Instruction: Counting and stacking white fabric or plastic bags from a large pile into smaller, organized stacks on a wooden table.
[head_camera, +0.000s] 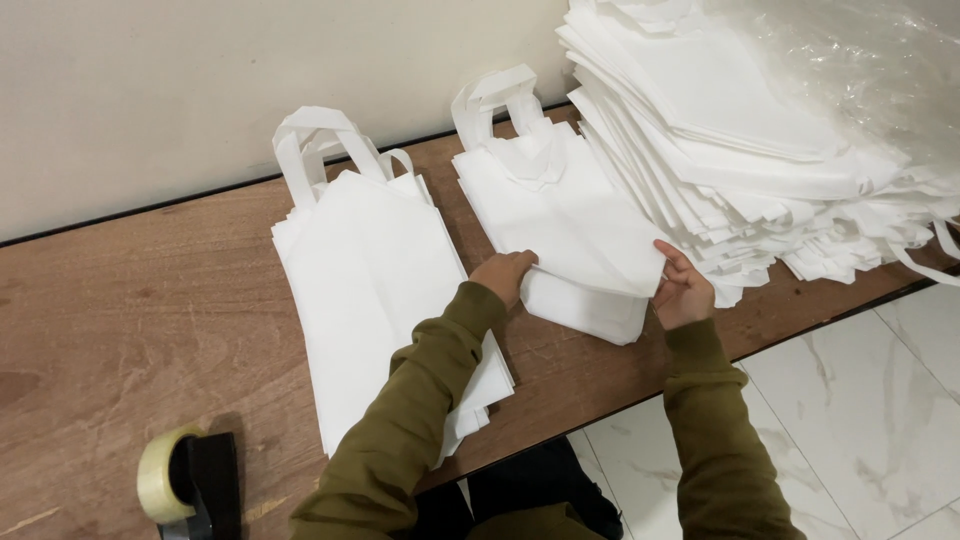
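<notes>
Where wooden table (120, 310) ends, marble floor (860, 440).

Three stacks white bags: left (375, 290), middle (560, 225), right (740, 130). One tape dispenser (190, 485). Two hands.

1. A single head-worn camera looked steeply down from above the person's chest, close over the near edge of a wooden table (130, 330).
2. It faced forward, toward the table's far edge, where a pale wall (200, 90) filled the upper left of the frame.
3. The view sat near enough that both olive sleeves entered from the bottom, reaching the left hand (503, 275) and right hand (683, 290) at mid-frame.
4. Marble-patterned floor tiles (870, 420) showed beyond the table's near right edge.
</notes>
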